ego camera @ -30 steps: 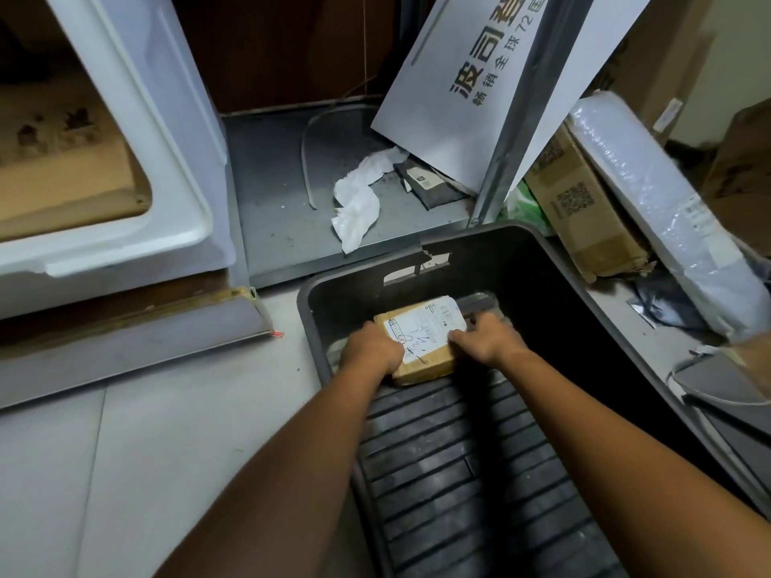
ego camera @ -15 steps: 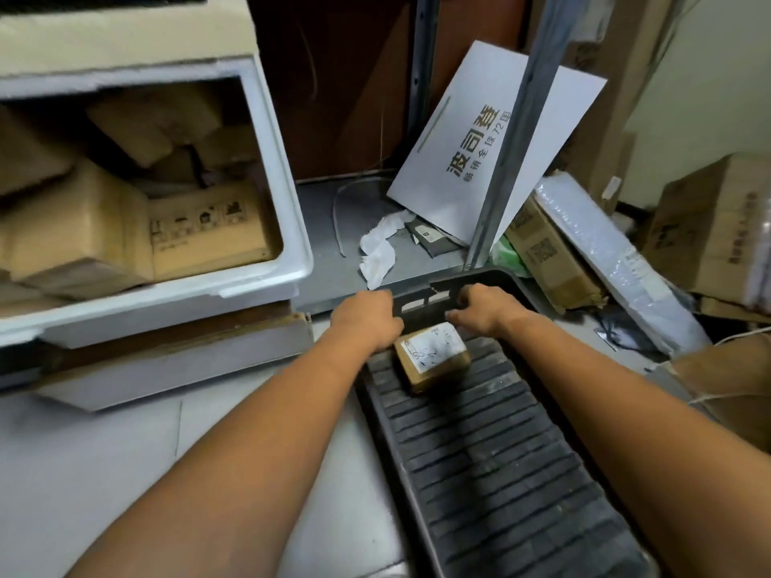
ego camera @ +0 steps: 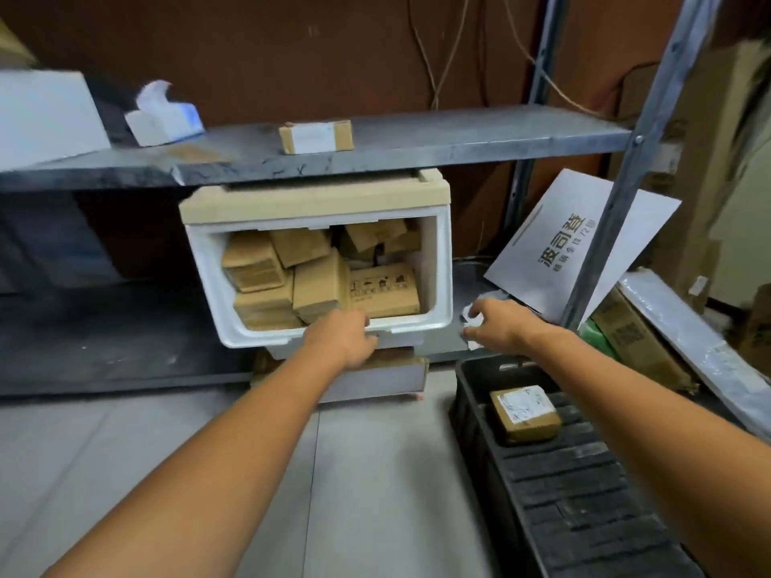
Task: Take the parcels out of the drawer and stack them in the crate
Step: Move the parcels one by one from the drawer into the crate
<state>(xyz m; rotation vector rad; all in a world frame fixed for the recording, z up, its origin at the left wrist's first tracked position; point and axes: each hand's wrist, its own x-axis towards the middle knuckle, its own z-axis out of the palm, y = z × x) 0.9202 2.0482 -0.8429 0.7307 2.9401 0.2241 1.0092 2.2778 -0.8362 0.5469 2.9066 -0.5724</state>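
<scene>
Head view: the drawer (ego camera: 444, 260) opens toward the person with its parcels (ego camera: 319, 285) in easy reach. The crate (ego camera: 463, 410) sits close by on the floor, one parcel (ego camera: 525, 413) lying flat inside, probably as the stack's base. The left hand (ego camera: 340, 337) meets the drawer's front lip, fingers hidden, so its grip is unclear. The right hand (ego camera: 498, 325) hovers loosely curled and empty.

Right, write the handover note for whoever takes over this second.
Left hand: at the front rim of the drawer, fingers hidden, grip unclear.
Right hand: empty, loosely curled, in the air to the right of the drawer.
Done: one parcel lies in the crate.
Left to do: many parcels sit piled in the drawer. Lift them out and stack them in the crate.
</scene>
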